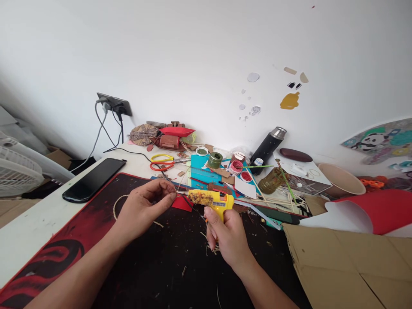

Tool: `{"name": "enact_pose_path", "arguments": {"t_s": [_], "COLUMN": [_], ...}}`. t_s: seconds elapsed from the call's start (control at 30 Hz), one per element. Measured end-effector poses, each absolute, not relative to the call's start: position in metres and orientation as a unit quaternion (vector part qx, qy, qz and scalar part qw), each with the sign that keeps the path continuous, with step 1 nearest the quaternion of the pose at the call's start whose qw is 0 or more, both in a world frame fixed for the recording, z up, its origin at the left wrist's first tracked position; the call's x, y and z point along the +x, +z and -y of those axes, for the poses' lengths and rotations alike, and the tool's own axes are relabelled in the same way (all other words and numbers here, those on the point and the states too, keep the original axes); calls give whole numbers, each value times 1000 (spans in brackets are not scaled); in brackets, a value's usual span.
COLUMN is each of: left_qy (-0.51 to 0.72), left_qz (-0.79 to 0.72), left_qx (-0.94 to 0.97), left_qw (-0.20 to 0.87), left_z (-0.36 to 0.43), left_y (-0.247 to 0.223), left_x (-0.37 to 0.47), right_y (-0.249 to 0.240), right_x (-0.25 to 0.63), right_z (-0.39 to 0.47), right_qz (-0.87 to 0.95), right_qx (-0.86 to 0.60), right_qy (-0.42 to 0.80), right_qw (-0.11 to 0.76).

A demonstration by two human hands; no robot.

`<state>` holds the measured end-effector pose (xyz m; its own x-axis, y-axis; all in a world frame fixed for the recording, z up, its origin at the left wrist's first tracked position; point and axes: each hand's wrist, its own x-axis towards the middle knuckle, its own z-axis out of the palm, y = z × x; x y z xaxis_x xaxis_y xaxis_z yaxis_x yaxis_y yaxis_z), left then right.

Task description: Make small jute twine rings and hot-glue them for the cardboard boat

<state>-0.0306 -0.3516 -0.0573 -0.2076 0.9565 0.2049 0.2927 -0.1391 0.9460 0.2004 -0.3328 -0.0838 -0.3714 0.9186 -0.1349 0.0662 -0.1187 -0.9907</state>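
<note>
My right hand point(227, 236) is wrapped round the handle of a yellow hot glue gun point(206, 199), its body stained with dark smears. The gun's nozzle points left, toward the fingertips of my left hand point(149, 204). Those fingers are pinched together close to the nozzle; what sits between them is too small to make out. A length of tan twine point(115, 208) curves out from behind my left hand above the dark mat point(154, 266). Just beyond the nozzle lies a red piece of paper or felt point(182, 204).
Scissors point(162, 162), open paint pots point(215, 160), a tilted black flask point(268, 148) and a jar point(270, 180) crowd the back. A phone point(95, 178) lies left. Cardboard point(350, 266) covers the right. A black cable point(141, 153) runs from the wall socket point(114, 104).
</note>
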Motion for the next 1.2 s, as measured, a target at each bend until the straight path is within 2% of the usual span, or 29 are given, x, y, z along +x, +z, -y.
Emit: {"name": "enact_pose_path", "arguments": {"t_s": [1.2], "left_qy": [517], "left_qz": [-580], "left_qx": [542], "left_qw": [319], "left_z": [353], "left_y": [-59], "left_x": [-31], "right_y": [-82], "right_x": [200], "right_z": [333], "right_qz": [561], "right_qx": [-447], "right_qy": [603], "right_qw": [349]}}
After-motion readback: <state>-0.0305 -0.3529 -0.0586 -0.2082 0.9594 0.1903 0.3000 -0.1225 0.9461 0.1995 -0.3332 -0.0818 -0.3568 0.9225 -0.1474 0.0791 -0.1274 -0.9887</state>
